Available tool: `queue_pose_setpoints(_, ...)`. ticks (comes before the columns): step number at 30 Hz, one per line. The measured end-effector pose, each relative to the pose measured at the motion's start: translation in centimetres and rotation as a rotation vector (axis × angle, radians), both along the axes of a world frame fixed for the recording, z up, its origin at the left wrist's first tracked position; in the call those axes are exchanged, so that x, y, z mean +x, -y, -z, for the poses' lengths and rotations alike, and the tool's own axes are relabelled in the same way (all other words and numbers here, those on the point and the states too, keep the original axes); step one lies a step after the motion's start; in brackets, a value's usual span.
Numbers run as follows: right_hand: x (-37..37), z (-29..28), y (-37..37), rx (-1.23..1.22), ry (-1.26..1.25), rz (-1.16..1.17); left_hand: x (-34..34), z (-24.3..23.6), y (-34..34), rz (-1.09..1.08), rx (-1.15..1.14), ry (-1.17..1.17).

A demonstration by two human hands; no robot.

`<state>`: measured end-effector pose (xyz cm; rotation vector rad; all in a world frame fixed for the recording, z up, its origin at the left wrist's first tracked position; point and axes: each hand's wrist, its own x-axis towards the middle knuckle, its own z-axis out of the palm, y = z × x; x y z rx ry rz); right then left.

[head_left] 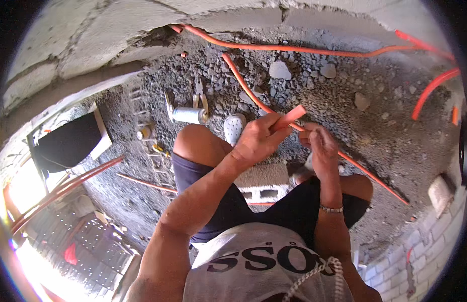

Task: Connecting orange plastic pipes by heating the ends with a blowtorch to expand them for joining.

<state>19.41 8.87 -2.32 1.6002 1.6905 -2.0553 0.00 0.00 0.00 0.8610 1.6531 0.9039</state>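
My left hand (261,138) is wrapped round a short, wider length of orange-pink pipe (296,114), its end pointing up and to the right. A long thin orange pipe (245,86) slants from the upper middle down to the lower right, passing close by that short piece. My right hand (321,146) has its fingers closed on this long pipe, just right of my left hand. Whether the two pipes touch is hard to make out. Between my legs sits a hollow concrete block (263,176), beneath my hands.
Pliers (199,93) and a pale can (189,115) lie on the gravel to the left. Another orange pipe (304,49) runs along the far wall. A black panel (70,141) and reddish pipes (72,191) are further left. A loose block (440,196) stands at right.
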Motion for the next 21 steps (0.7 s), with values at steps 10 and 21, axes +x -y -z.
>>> queue_pose_setpoints(10,-2.0,1.4,0.0,0.289,-0.211,0.336,4.1,4.4,-3.0,0.214,0.332,-0.164)
queue_pose_setpoints(21,-4.5,3.1,4.1,0.686,-0.144,-0.039,-7.7,-2.7,6.5,-0.053,0.397,-0.654)
